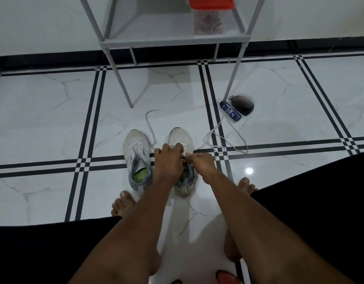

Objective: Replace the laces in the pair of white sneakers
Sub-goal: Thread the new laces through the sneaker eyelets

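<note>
- Working on the right sneaker (182, 140), we see both hands meeting over its eyelet rows; the left sneaker (136, 158) stands just beside it, toes pointing away from us, on the tiled floor (54, 124).
- Left hand (166, 160): fingers curled down onto the front of the right sneaker, apparently gripping it or the lace there; we cannot tell which.
- Right hand (199, 160): fingertips drawn together, seemingly pinching a lace (224, 140) whose loose length trails right across the floor in slack loops.
- A second lace (150, 124) runs from the left sneaker's lower eyelets out ahead, so that shoe looks only partly laced.
- Risk, as we judge it: the trailing loops could knot or snag when pulled, because they cross one another.
- Risk: an eyelet may be skipped, because the hands hide the rows.
- Risk: uneven ends, if one side is drawn further than the other.
- Nearby, a blue tube (230, 110) and a dark round object (243, 104) lie by a rack leg (236, 74), well apart from the sneakers.
</note>
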Motion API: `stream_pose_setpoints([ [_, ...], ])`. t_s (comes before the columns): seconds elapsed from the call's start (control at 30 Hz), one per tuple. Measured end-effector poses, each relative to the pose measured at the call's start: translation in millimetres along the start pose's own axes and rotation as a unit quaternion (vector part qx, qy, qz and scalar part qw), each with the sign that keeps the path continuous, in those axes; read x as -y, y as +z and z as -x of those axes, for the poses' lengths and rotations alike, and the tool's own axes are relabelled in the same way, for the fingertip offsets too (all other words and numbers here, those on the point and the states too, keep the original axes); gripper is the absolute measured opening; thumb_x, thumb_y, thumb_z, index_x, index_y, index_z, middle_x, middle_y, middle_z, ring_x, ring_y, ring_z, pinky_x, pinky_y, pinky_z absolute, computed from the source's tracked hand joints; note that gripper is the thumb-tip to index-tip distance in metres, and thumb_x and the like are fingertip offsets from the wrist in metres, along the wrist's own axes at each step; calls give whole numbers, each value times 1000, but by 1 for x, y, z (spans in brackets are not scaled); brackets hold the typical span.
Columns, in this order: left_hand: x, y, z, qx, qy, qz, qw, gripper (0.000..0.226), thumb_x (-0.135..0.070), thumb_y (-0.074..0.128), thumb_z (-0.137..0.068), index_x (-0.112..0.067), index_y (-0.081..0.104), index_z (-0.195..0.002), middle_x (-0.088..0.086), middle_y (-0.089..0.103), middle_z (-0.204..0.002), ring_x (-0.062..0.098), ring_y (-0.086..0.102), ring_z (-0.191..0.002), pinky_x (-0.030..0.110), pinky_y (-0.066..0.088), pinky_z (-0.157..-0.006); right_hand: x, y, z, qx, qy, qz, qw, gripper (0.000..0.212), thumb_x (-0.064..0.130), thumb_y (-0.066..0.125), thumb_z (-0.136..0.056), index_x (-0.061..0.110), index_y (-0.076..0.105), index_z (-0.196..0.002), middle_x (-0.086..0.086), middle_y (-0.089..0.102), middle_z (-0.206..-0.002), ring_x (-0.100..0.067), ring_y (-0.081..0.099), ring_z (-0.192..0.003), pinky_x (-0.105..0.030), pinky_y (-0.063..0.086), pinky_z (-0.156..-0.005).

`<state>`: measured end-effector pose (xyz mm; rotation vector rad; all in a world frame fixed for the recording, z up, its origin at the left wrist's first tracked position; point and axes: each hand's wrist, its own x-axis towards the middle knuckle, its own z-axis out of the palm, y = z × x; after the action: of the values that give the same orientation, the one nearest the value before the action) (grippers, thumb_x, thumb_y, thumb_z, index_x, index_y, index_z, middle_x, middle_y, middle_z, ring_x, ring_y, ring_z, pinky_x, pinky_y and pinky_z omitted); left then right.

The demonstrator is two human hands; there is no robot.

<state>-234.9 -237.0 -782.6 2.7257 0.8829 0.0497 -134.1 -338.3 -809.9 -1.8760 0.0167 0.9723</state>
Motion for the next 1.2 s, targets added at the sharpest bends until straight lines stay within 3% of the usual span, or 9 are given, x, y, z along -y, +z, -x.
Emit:
stream_pose_setpoints([
  [0.27,12,7,28,56,-139,63,987,27,-39,64,-96,-14,60,-105,11,68,-109,36,66,-104,42,51,-81,32,-6,6,-21,-119,211,970,39,27,69,-100,5,63,-68,-3,68,-68,-9,64,-64,-26,49,-64],
  [0.37,20,11,28,55,-140,131,980,23,-33,71,-91,-18,56,-101,7,70,-102,35,67,-99,42,53,-79,65,-17,7,53,-59,-36,996,22,19,67,-102,9,68,-82,-3,72,-81,-13,73,-72,-33,55,-75],
  [0.5,24,13,27,28,-154,217,964,34,-53,75,-88,-22,67,-98,-1,67,-94,24,64,-89,35,49,-77,90,-41,5,107,11,-371,923,16,32,67,-105,17,70,-101,6,69,-89,-8,63,-75,-28,51,-75],
  [0.67,28,18,29,17,-128,226,966,34,-49,57,-102,-23,76,-110,4,71,-109,28,67,-102,40,54,-90,38,-16,-2,-67,59,-14,996,59,64,76,-87,5,73,-89,-5,68,-75,-20,60,-64,-38,51,-65],
  [0.8,26,19,25,36,-133,213,967,32,-45,62,-98,-26,76,-120,3,76,-117,27,68,-112,39,54,-97,20,1,8,-28,-27,104,994,33,30,82,-87,13,66,-63,-3,55,-61,-18,52,-62,-32,41,-62],
  [0.93,27,21,27,44,-161,218,962,36,-51,63,-95,-31,75,-124,0,78,-114,26,71,-111,41,57,-96,51,-12,7,58,9,-85,995,9,14,79,-87,7,81,-92,-5,68,-86,-16,55,-70,-32,45,-61],
  [1.07,29,23,25,52,-166,247,953,43,-60,66,-91,-31,76,-121,-1,78,-114,25,70,-111,41,56,-98,97,-50,12,184,-1,-422,888,11,30,77,-96,19,75,-99,7,65,-90,-10,50,-70,-25,44,-68],
  [1.13,29,24,24,53,-165,242,955,43,-60,66,-92,-29,76,-121,0,78,-115,24,70,-112,40,56,-98,96,-50,7,85,28,-353,931,27,41,76,-97,15,75,-105,6,69,-96,-11,52,-72,-25,47,-67],
  [1.2,28,25,24,52,-164,235,957,42,-59,66,-93,-29,76,-121,1,78,-114,24,70,-111,40,56,-97,73,-34,5,-32,59,-112,991,51,59,76,-92,9,70,-105,0,68,-91,-13,53,-67,-28,47,-59],
])
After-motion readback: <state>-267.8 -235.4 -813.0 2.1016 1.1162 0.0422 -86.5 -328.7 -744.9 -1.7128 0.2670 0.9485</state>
